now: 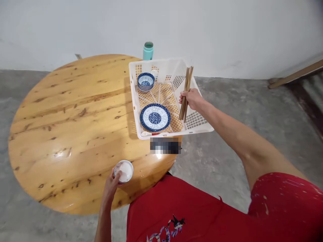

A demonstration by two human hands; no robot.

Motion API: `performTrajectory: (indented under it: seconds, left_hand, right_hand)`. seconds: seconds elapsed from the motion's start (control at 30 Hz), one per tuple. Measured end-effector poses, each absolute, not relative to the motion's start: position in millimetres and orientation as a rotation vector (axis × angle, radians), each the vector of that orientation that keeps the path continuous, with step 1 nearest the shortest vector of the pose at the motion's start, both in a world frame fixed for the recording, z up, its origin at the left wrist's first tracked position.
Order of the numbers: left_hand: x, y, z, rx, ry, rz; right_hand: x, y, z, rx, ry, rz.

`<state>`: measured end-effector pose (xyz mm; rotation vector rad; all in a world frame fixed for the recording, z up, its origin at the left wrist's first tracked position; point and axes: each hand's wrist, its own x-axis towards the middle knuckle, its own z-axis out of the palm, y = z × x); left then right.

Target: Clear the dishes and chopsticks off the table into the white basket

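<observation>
"While the right hand (191,98) grips chopsticks (186,80) at the basket (166,65), what's the left hand (110,184) doing?"
"Gripping a cup (127,171) near the edge of the bench (63,127)."
"What's around?"
"Bowls (145,81) and plate (155,117) inside; basket hides part of a bottle (148,52)."

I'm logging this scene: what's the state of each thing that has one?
Left hand: gripping white bowl
White bowl: mouth up, held
Right hand: gripping chopsticks
Chopsticks: bundled, held
Basket: loaded
Patterned bowls: stacked, upright
Patterned plate: face up
Turquoise bottle: upright, apparently uncapped
Spoon: lying, partly hidden
Pixelated object: unclear
</observation>
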<state>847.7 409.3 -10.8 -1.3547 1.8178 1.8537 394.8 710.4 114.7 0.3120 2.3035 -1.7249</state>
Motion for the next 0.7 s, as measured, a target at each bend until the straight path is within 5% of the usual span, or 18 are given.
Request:
performTrajectory:
  seconds: [0.3,0.57,0.7]
  left_hand:
    - [850.3,413.8,-4.8,-1.421,1.804,1.822]
    - [849.0,416.0,2.0,-1.526,1.761,1.778]
    - [844.6,418.7,10.3,-1.516,1.764,1.768]
  right_hand:
    - [362.2,709.6,63.5,-0.169,2.866,-1.770]
    - [363.8,693.6,58.4,-0.046,2.546,-1.361]
    - [378.3,690.2,50.8,0.037,2.700,-1.568]
